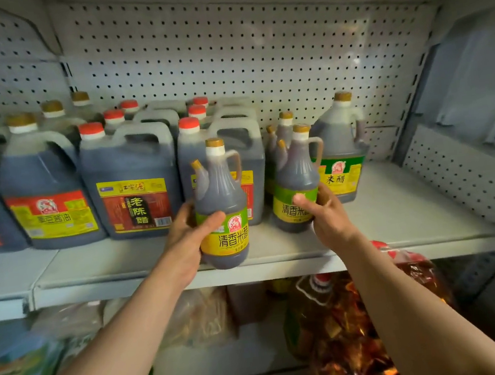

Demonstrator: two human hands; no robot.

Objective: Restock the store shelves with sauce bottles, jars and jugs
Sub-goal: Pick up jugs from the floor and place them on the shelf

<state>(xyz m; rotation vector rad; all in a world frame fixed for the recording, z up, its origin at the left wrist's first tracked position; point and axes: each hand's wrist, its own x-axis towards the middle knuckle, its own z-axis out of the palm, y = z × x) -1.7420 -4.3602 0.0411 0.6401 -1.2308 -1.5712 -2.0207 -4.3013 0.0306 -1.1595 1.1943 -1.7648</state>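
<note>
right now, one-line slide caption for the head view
Left hand holds a dark vinegar bottle; right hand grips another on the grey shelf.

Head camera looks forward, slightly down, close to the shelf (278, 246).

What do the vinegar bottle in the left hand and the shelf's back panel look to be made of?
The vinegar bottle looks like clear, glossy plastic: dark liquid shows through, and the handle is moulded in with the neck. The back panel looks like white-painted metal pegboard, a matte sheet with regular punched holes; metal is a guess.
</note>
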